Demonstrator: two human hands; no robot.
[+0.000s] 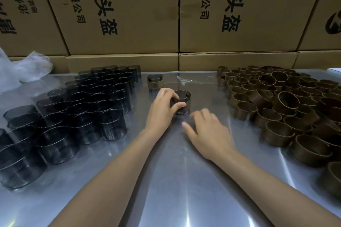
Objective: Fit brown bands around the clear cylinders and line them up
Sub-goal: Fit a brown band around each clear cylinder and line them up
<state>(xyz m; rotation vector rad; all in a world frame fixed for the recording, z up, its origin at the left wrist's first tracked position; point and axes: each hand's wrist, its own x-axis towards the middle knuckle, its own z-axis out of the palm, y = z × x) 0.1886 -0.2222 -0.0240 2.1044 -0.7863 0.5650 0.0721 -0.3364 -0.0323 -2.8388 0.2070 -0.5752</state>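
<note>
Cardboard boxes (166,11) wall off twelve o'clock. On the tabletop (166,180), bare cylinders (77,112) crowd nine o'clock and loose bands (280,108) three o'clock. At centre the left hand (163,106) grips a banded cylinder (181,103); the right hand (206,131) hovers, fingers spread. Next, I judge, it joins the finished cylinder (154,82) at eleven o'clock, path unobstructed.

I see a shiny metal table (166,180), smooth, with bright streaks of light on it. The cylinders (77,108) look like clear, smoky plastic or glass; I cannot tell which. The brown bands (276,108) look dull and a bit like wood. Behind are matt cardboard boxes (129,14) and a crinkly clear plastic bag (22,72).
</note>
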